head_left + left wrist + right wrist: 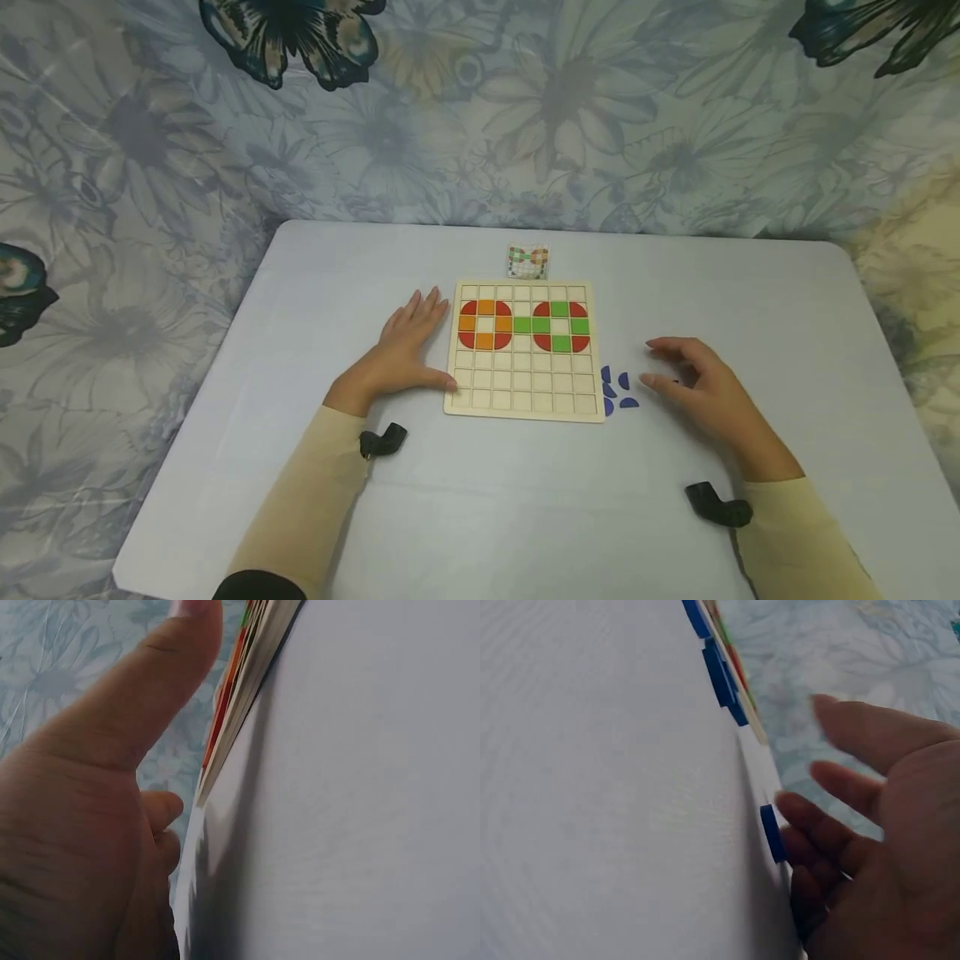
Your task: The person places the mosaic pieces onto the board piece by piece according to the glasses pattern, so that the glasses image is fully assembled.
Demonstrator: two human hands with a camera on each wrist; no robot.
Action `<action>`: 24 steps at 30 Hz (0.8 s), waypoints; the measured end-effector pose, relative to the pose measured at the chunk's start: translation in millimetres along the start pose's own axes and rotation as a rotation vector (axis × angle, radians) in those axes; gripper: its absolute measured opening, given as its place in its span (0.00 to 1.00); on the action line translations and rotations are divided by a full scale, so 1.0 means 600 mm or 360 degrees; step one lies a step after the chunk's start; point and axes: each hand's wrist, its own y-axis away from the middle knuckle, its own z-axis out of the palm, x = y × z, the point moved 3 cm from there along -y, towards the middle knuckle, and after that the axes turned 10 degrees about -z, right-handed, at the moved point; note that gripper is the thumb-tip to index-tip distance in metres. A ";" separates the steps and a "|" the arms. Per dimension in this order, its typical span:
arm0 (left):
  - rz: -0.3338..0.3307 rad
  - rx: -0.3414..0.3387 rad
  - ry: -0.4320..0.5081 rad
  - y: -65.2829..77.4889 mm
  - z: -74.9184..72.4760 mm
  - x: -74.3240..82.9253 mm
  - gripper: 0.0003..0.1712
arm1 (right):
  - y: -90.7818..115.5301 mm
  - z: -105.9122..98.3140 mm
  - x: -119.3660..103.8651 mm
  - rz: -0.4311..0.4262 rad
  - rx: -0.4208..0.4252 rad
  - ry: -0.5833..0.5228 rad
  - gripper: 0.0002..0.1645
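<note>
A square wooden grid board [522, 382] lies on the table, with red, orange and green pieces set in its upper rows. My left hand [401, 350] lies flat at its left side, fingers spread, thumb tip on the lower left edge. My right hand [705, 392] hovers right of the board with nothing between thumb and fingers. Several blue quarter-round pieces [623, 381] lie between that hand and the board. In the right wrist view, a single blue piece [772, 834] sits right at the fingertips; in the head view the hand mostly hides it.
Behind the board is a small pattern card [528, 261] printed with a similar coloured design. The white table [525, 517] ends at the back against a flowered cloth [570, 125] with butterflies. Black wrist devices [718, 505] sit at both sleeve cuffs.
</note>
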 end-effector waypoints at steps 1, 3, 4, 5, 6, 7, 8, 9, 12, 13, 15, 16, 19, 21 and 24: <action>0.0000 0.0004 -0.0043 -0.002 -0.001 0.002 0.85 | 0.002 -0.001 0.004 -0.0024 -0.0038 0.0019 0.29; 0.0003 0.0014 -0.0105 -0.007 -0.004 0.007 0.85 | 0.006 -0.007 0.013 -0.0069 -0.0091 0.0071 0.26; 0.0002 0.0016 -0.0137 -0.010 -0.004 0.008 0.85 | 0.009 -0.011 0.017 -0.0088 -0.0100 0.0104 0.24; 0.0000 0.0017 -0.0157 -0.012 -0.005 0.009 0.85 | 0.011 -0.015 0.021 -0.0092 -0.0102 0.0141 0.23; -0.0010 0.0007 -0.0169 -0.013 -0.005 0.010 0.85 | 0.014 -0.020 0.026 -0.0090 -0.0095 0.0183 0.21; -0.0021 -0.0004 -0.0179 -0.014 -0.004 0.009 0.86 | 0.017 -0.024 0.030 -0.0086 -0.0085 0.0208 0.19; -0.0034 -0.0017 -0.0189 -0.015 -0.003 0.008 0.86 | 0.019 -0.027 0.034 -0.0077 -0.0075 0.0223 0.17; -0.0046 -0.0029 -0.0192 -0.015 -0.001 0.006 0.86 | 0.020 -0.030 0.038 -0.0073 -0.0064 0.0234 0.14; -0.0058 -0.0051 -0.0188 -0.012 0.002 -0.001 0.86 | 0.020 -0.030 0.044 -0.0058 -0.0042 0.0258 0.08; -0.0051 -0.0052 -0.0185 -0.012 0.002 -0.002 0.86 | 0.019 -0.030 0.044 -0.0058 -0.0038 0.0256 0.07; -0.0039 -0.0048 -0.0192 -0.014 0.004 -0.004 0.86 | 0.016 -0.028 0.044 -0.0047 -0.0032 0.0270 0.06; -0.0034 -0.0044 -0.0198 -0.014 0.005 -0.004 0.85 | 0.015 -0.027 0.043 -0.0043 -0.0026 0.0275 0.06; -0.0032 -0.0040 -0.0216 -0.016 0.006 -0.004 0.85 | 0.012 -0.021 0.038 -0.0037 -0.0016 0.0264 0.07; -0.0033 -0.0034 -0.0232 -0.016 0.008 -0.006 0.84 | 0.012 -0.016 0.035 -0.0023 -0.0017 0.0266 0.08; -0.0041 -0.0033 -0.0251 -0.015 0.008 -0.006 0.84 | 0.010 -0.012 0.030 0.0013 -0.0011 0.0307 0.09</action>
